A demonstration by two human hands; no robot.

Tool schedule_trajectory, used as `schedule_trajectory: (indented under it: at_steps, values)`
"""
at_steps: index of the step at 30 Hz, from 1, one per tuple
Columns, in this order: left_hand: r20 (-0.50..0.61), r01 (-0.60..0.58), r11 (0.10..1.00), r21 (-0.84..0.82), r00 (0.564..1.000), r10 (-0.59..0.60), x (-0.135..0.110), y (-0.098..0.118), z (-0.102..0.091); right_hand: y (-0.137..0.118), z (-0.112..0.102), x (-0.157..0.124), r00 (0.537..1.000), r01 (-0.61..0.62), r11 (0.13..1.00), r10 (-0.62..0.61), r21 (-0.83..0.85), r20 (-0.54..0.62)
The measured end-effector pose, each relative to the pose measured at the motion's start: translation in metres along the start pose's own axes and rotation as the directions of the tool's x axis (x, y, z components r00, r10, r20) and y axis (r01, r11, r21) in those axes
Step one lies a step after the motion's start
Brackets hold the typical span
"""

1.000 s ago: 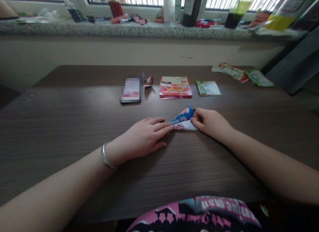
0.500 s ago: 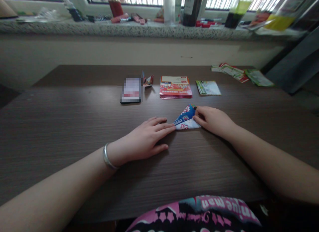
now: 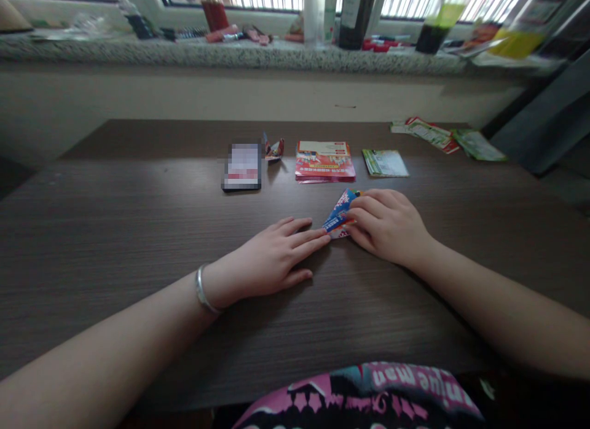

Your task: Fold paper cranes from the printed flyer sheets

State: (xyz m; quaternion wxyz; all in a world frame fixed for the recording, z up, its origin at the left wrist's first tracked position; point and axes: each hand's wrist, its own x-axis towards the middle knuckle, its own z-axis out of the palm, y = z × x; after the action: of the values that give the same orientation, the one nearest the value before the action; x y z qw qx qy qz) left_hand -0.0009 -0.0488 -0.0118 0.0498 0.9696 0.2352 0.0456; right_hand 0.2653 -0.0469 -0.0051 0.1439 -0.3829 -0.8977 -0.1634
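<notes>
A small folded paper [image 3: 338, 214], blue with white and red print, lies on the table in a pointed shape. My left hand [image 3: 276, 257] rests flat with fingers stretched out, its index and middle fingertips on the paper's left point. Bent over the right part of the paper, my right hand [image 3: 391, 226] has its thumb and fingers closed on the folded edge. The fingers cover much of that side, so the fold under them is hidden.
Behind the paper stand a phone [image 3: 243, 166], a small folded paper piece [image 3: 275, 150], a stack of red leaflets [image 3: 325, 163] and a pile of green-white leaflets [image 3: 386, 163]. More leaflets [image 3: 433, 134] lie at the back right. Bottles and clutter line the windowsill [image 3: 276, 57].
My right hand has shifted left over the paper and covers more of it. The white lower flap is now mostly out of sight, with an orange-red strip showing. My left hand has barely moved.
</notes>
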Motion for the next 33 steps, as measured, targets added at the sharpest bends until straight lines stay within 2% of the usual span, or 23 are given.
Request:
schedule_trajectory:
  at_steps: [4,9,16,26,33]
  values:
    - [0.027,0.001,0.999,0.036,1.000,-0.002,0.001,0.000,0.001,-0.005,0.004,0.005,0.996,0.028,0.998,-0.033,0.060,0.082]
    - [0.038,0.001,1.000,0.031,0.999,-0.002,0.001,-0.001,0.000,-0.007,0.005,0.009,0.995,0.023,0.998,-0.029,0.064,0.098]
    - [0.031,0.006,1.000,0.010,1.000,-0.007,0.001,-0.001,0.001,-0.002,0.015,0.012,0.983,-0.117,0.977,0.089,0.177,0.158]
    - [-0.038,0.008,1.000,0.019,0.999,-0.007,0.003,0.002,0.001,0.001,0.023,0.015,0.973,-0.182,0.939,0.130,0.292,0.190]
    - [-0.067,0.000,1.000,0.031,0.998,0.002,0.003,0.003,0.001,0.003,0.027,0.017,0.968,-0.197,0.943,0.144,0.269,0.204]
